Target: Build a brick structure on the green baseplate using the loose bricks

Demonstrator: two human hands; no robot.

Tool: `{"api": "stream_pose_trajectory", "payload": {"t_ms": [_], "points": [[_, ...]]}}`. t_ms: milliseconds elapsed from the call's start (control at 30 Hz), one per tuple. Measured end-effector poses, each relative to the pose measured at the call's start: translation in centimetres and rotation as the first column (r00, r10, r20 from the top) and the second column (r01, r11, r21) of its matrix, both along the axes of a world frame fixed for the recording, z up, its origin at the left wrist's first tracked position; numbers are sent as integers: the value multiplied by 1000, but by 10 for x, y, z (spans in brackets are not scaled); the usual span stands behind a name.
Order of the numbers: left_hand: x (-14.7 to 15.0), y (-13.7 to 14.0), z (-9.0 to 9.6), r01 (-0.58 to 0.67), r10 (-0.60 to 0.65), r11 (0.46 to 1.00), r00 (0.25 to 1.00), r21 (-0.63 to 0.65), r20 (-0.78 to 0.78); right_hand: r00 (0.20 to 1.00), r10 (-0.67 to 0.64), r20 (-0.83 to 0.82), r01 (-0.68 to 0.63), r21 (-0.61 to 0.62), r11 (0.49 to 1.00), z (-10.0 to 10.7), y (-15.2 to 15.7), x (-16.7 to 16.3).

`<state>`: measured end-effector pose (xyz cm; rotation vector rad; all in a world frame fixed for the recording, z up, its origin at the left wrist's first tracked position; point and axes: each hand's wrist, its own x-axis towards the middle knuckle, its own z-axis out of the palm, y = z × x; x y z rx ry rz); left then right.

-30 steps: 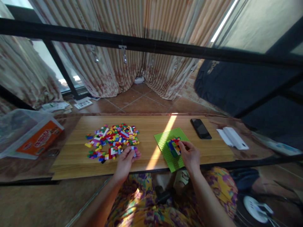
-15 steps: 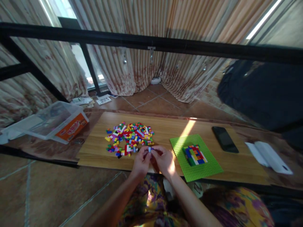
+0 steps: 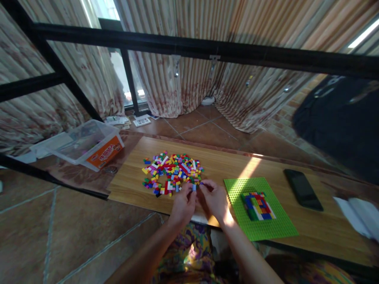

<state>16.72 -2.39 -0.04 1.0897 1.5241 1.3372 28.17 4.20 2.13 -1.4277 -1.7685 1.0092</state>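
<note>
My left hand (image 3: pixel 184 204) pinches a small light blue building brick (image 3: pixel 194 187) above the near side of the wooden board. Just right of it, my right hand (image 3: pixel 216 200) has thumb and forefinger closed on a small dark blue or purple brick (image 3: pixel 201 183). A narrow gap separates the two hands. Beyond my left hand lies a loose pile of coloured bricks (image 3: pixel 177 172). To the right of my right hand is a green studded baseplate (image 3: pixel 281 221), with a low block of multicoloured bricks (image 3: pixel 260 206) built on it.
A dark phone (image 3: pixel 303 189) lies on the wooden board (image 3: pixel 133 189), right of the baseplate. At the left stands a clear plastic box (image 3: pixel 89 142) with an orange label. A black metal bar (image 3: pixel 189 47) crosses in front of the striped curtains (image 3: pixel 195 86).
My hands have drawn slightly apart; before, their fingertips met around the bricks. The whole scene has shifted right in view as the head turned left.
</note>
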Motion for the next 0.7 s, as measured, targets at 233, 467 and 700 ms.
{"api": "stream_pose_trajectory", "payload": {"t_ms": [233,467,700], "points": [[-12,-7,-1,-48,49,998,998,36,-25,968,0,249,-46,177,983,4,34,-6],[-10,-6,4,-16,19,999,994,28,-103,849,83,522,-206,182,961,13,72,-37],[-10,-8,6,13,-10,1000,990,20,-143,722,142,678,-262,78,962,21,84,-48]]}}
